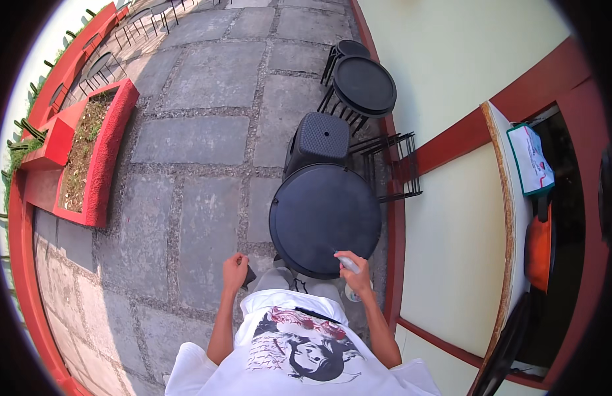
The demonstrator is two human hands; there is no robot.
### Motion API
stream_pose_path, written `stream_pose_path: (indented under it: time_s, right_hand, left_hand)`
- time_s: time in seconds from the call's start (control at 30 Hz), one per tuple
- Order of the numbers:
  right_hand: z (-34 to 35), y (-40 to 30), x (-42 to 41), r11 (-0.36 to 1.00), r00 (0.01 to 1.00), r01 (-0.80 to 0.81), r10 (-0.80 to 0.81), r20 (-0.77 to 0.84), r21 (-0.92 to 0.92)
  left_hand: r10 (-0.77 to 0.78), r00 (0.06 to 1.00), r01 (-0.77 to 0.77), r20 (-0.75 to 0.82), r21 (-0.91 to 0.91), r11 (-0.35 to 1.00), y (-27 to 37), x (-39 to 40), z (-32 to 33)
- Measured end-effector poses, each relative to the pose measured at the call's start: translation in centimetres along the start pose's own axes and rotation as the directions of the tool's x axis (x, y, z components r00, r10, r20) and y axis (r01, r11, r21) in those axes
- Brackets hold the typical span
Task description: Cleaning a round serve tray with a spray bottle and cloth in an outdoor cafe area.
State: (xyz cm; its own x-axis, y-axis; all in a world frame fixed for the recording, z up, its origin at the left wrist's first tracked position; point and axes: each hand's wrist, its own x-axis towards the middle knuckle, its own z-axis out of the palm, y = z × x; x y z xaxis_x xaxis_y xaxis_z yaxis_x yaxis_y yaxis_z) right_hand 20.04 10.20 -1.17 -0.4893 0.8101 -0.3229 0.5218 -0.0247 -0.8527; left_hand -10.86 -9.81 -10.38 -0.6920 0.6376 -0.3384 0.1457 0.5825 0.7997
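My right hand [356,277] grips a small whitish bottle [349,264], which looks like a spray bottle, over the near right part of a round black tabletop [323,218]. A faint pale spot shows on the surface by the bottle's tip. To the left of the table, my left hand [235,272] is closed around a dark cloth-like piece [248,278] that hangs below the fingers. Most of that piece is hidden by the hand. Beneath my right forearm, a pale round object [353,293] is partly covered.
A black textured plastic stool [324,133] stands against the table's far side. Beyond it are stacked round black tables [364,85]. Black metal frames [395,166] lean by the wall [449,237]. A ledge holds an orange bowl [537,255] and a packet [532,161]. A red planter [99,168] stands left.
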Motion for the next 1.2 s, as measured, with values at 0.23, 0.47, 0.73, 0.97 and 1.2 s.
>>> stream_pose_path:
  time_s: [0.23,0.47,0.73,0.97,1.2]
  right_hand:
    - [-1.6,-0.1,2.3,0.978,0.792,-0.021,0.141,-0.593,0.205]
    - [0.3,-0.7,2.1,0.981,0.936,0.187,-0.165,-0.311,0.043]
    - [0.3,-0.9,2.3,0.978,0.943,0.039,0.031,-0.331,0.203]
    - [-1.5,-1.7,3.4,0.947,0.781,0.278,-0.126,-0.611,0.16]
    - [1.1,-2.2,0.8,0.969,0.965,0.185,-0.21,-0.155,-0.166]
  left_hand:
    - [-0.029,0.998,0.025,0.059,0.062,0.998,0.2,-0.6,0.0]
    - [0.031,0.995,-0.038,0.093,0.074,0.997,0.4,0.4,1.1]
    - [-0.03,0.996,0.028,0.082,0.027,0.999,-0.2,0.7,0.6]
    - [0.012,0.999,-0.013,0.044,0.006,1.0,-0.8,0.0,0.9]
    - [0.013,0.997,-0.014,0.073,0.013,1.0,-0.4,-0.4,1.4]
